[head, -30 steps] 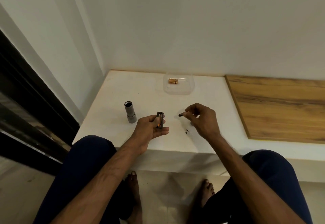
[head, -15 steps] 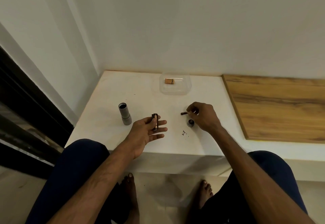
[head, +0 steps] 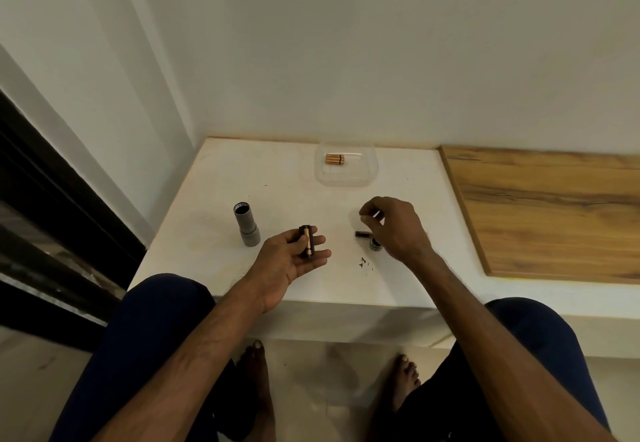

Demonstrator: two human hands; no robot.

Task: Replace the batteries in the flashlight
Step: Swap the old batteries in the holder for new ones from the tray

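A white table [head: 214,251] is seen at the centre of the frame, set into a wall corner, with a wooden panel [head: 554,213] adjoining it at the right. The left hand [head: 292,259] is held palm up over the table's near edge, its fingers loosely curled around a dark battery holder [head: 307,241]; one gold-coloured battery is visible seated in it, lying lengthwise across the fingers. The right hand [head: 394,228] is raised just above the table to the right of centre, fingertips drawn together; whether anything is pinched between them cannot be told. Below its fingers a single dark battery [head: 362,234] is lying on the table, and just beside it the flashlight's end cap [head: 374,243] is partly hidden by the hand. The grey flashlight body [head: 246,224] is standing on its wider end to the left of the left hand, open end up. Toward the back of the table, a clear plastic tray [head: 346,178] is seen holding a group of gold batteries [head: 335,159].
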